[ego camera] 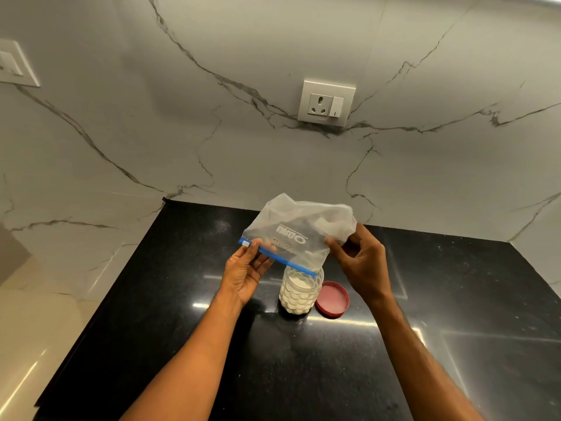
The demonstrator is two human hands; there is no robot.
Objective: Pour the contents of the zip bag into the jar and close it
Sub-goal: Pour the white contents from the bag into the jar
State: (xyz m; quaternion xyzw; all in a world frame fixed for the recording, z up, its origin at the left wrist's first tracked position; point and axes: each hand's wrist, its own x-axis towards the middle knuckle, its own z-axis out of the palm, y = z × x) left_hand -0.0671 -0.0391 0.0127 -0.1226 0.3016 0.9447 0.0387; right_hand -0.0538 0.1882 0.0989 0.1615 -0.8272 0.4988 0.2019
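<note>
While hands tip zip bag (299, 238), jar (300, 291) holds white powder

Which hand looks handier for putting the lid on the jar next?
Probably the right hand: the red lid lies on the counter to the right of the jar, below that hand. The left hand is on the jar's far side, pinching the bag by its blue zip.

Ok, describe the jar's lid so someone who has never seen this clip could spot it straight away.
Start at the black countertop under the marble wall. Near its middle stands a clear jar holding white powder, below the upturned zip bag. The lid lies flat on the counter just right of that jar, off it: a round red disc, the only red thing in view.
</note>
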